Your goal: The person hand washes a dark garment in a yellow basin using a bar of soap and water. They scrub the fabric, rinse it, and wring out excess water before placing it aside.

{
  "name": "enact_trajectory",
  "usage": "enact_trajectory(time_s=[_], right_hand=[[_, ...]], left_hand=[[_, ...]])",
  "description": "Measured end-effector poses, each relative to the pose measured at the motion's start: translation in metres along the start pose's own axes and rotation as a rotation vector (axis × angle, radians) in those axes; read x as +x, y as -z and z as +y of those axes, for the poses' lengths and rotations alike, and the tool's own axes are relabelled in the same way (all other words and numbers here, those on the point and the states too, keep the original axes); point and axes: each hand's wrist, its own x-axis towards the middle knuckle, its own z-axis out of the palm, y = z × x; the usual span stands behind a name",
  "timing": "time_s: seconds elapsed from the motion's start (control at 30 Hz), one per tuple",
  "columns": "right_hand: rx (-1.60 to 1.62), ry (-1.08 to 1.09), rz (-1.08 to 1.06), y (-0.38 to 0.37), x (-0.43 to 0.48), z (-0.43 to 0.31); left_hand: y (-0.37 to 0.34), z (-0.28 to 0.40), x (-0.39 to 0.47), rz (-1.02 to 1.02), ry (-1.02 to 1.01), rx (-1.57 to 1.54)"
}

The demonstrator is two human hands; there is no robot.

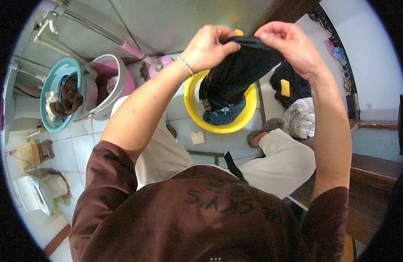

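Note:
A wet-looking black garment (232,70) hangs from both hands over a yellow plastic basin (250,114). My left hand (213,46) pinches its upper edge between thumb and fingers. The other end of that edge is at my right hand (288,44), whose fingertips are curled against the cloth. The garment's lower part reaches down into the basin, where dark blue cloth (222,116) lies. Right of the basin, a yellow bar of soap (285,88) rests on a dark cloth (277,78), close to a white cloth (300,114).
On the left stand a teal basin (45,114) holding brown and white cloths and a pink tub (124,78) with a grey rim. A pink mop handle (132,49) leans behind. A pale piece (198,138) lies on the floor tiles. Footwear (344,68) lines the right wall.

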Motion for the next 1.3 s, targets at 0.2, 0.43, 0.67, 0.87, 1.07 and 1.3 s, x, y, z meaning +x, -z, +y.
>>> enact_trajectory(time_s=[0.2, 0.43, 0.67, 0.87, 1.07, 1.3], right_hand=[[0.017, -0.190, -0.085, 0.004, -0.031, 0.020], [0.324, -0.347, 0.124, -0.032, -0.062, 0.089], [0.001, -0.405, 0.615, -0.094, -0.082, 0.219], [0.978, -0.964, 0.715, -0.102, -0.091, 0.190], [1.545, -0.691, 0.785, -0.066, -0.083, 0.218], [1.459, -0.658, 0.822, 0.006, -0.084, 0.230]], left_hand=[[0.007, 0.059, 0.019, -0.011, -0.123, 0.062], [0.008, 0.085, 0.032, -0.093, 0.046, -0.656], [0.043, 0.154, 0.026, 0.050, -0.058, -0.788], [0.045, 0.159, 0.021, 0.135, -0.088, -0.777], [0.077, 0.071, 0.032, 0.184, -0.154, -0.005], [0.116, -0.017, -0.012, 0.214, 0.063, 0.815]])
